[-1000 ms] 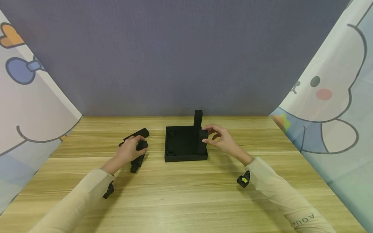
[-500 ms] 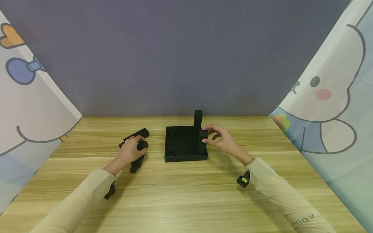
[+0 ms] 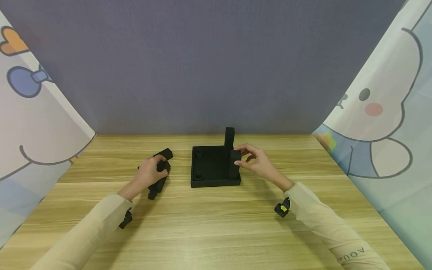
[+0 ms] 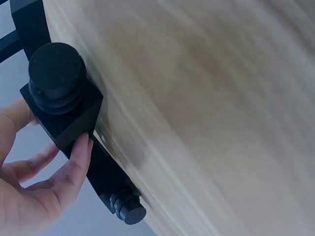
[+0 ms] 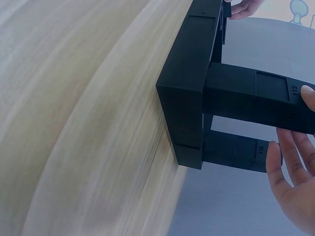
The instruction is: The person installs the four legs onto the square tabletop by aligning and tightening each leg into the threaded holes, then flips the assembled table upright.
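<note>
My left hand grips a black squared table leg with a stepped round peg, seen close up in the left wrist view as a round peg. A second black leg lies just behind it, partly hidden by the hand. My right hand pinches the top of an upright black leg, marked 115 in the right wrist view, at the front right corner of a black square tabletop. Another leg stands at its back right corner.
Round sockets show in the tabletop's left corners. Everything lies on a wood-grain table. A grey panel rises behind its far edge, with cartoon-printed cloths at both sides.
My left hand has shifted slightly left, and the leg in it has moved and turned a little. My right hand and the tabletop have stayed in place.
</note>
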{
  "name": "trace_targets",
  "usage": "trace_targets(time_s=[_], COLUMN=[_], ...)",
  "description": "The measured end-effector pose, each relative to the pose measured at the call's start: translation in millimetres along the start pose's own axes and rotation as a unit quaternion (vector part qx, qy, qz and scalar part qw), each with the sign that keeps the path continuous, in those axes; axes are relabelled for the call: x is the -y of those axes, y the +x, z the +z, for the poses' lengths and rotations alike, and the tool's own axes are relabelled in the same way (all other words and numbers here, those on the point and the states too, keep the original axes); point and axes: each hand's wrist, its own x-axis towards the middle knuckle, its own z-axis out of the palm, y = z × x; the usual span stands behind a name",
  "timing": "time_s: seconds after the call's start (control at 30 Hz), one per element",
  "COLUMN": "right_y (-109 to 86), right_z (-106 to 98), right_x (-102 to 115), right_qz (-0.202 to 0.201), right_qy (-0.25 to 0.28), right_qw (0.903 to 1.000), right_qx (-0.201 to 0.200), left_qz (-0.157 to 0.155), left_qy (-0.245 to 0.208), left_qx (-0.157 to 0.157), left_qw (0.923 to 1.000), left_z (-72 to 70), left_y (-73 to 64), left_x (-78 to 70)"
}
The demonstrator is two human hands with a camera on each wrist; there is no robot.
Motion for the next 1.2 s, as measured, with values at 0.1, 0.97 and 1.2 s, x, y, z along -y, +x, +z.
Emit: trace_targets(time_s=[0.1, 0.97, 1.2], right_y=[0.3, -0.5, -0.2], right_z=[0.3, 0.5, 0.4], right_x=[-0.7, -0.5, 0.5], right_qz=[-0.004, -0.002, -0.004], right_qy=[-0.003, -0.008, -0.007], right_qw=[1.0, 1.0, 1.0], right_qx=[-0.001, -0.004, -0.005], left_qz=[-0.001, 0.07, 0.086], left_qy=[-0.006, -0.066, -0.086], left_qx=[0.001, -0.089, -0.127], left_qw=[1.0, 0.9914, 0.9844], left_z=[-2.7, -3.7, -2.7], left_y=[0.3, 5.0, 10.0], left_x=[-1.0, -10.8, -14.1])
